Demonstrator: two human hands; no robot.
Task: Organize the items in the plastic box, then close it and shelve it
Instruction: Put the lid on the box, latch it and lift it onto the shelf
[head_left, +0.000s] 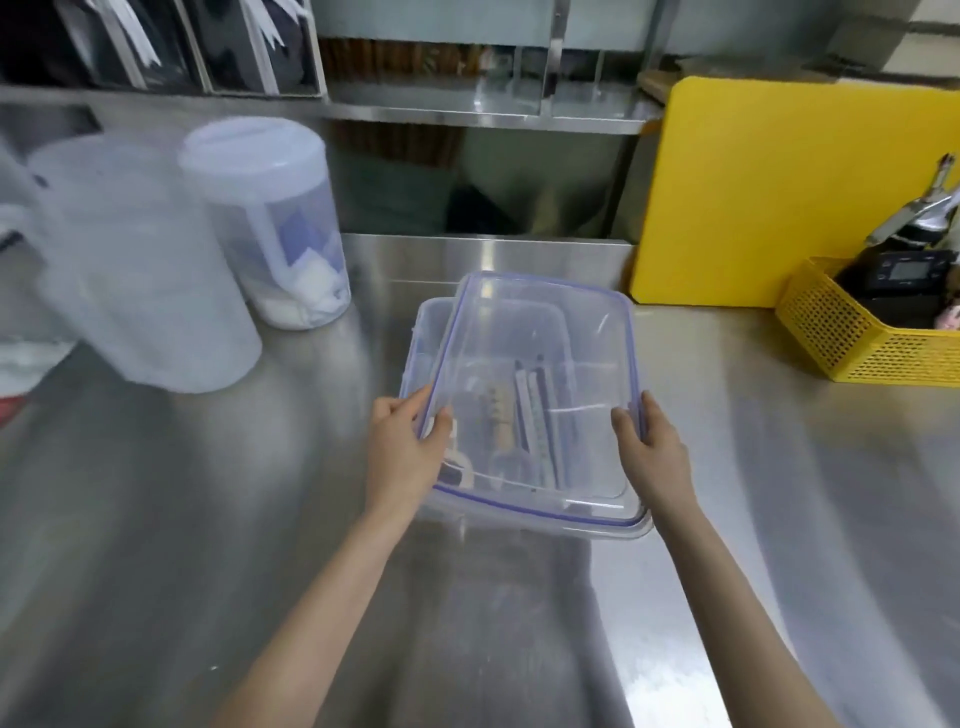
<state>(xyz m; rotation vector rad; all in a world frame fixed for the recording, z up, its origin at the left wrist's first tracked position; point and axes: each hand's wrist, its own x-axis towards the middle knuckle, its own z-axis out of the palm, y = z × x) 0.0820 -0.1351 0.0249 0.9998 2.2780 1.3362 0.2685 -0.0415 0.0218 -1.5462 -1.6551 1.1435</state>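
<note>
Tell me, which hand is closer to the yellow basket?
Right. The right hand grips the lid's right edge, on the yellow basket's side; the left hand holds the far edge.

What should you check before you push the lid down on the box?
1. Both hands hold the lid: ok, left hand and right hand grip its side edges.
2. Lid lined up with the box: not ok, it sits skewed, with the box's far left corner uncovered.
3. Items lie flat inside: cannot tell, seen only blurred through the lid.
4. Lid clips open and out of the way: cannot tell.
5. Room around the box on the counter: ok, the pitchers and yellow basket stand apart.
</note>
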